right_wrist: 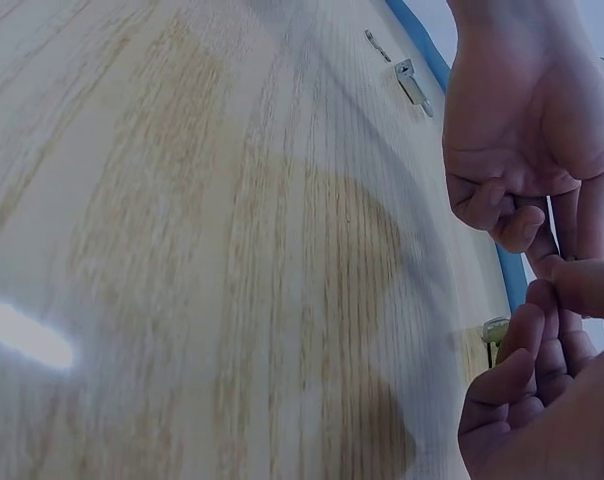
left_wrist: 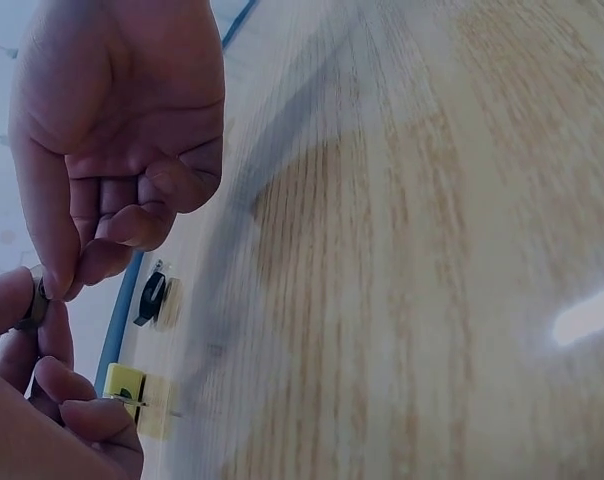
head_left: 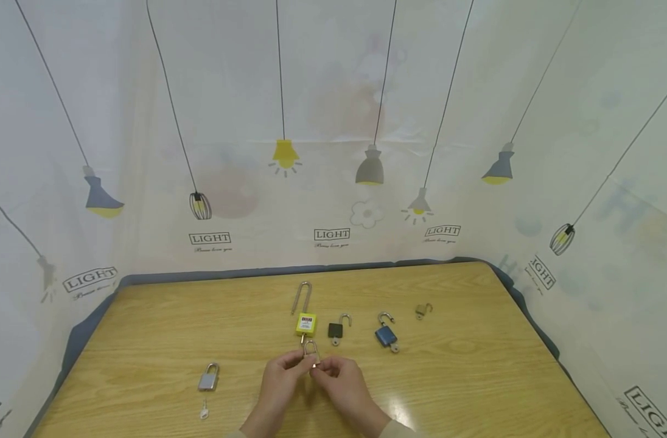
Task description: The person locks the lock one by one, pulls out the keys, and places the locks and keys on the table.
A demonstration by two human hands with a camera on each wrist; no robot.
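Close to the table's near side, my left hand (head_left: pixel 279 382) holds a small padlock (head_left: pixel 310 348) by its body, with the shackle pointing up and away. Left fingers (left_wrist: pixel 2 305) cover most of that body. My right hand (head_left: pixel 344 383) meets it at the padlock's lower end, thumb and forefinger pinching what looks like a small key, mostly hidden by the fingertips. Just beyond the hands lies a yellow padlock (head_left: pixel 306 324) with a long shackle and a key in it. A black padlock (head_left: pixel 336 330) with its shackle swung open is to its right.
Farther right on the wooden table (head_left: pixel 454 365) lie a blue padlock (head_left: pixel 386 336) and a small brass-coloured padlock (head_left: pixel 420 311), both with open shackles. At the left are a silver padlock (head_left: pixel 207 381) and a loose key (head_left: pixel 204 413). A printed curtain (head_left: pixel 246 194) surrounds the table.
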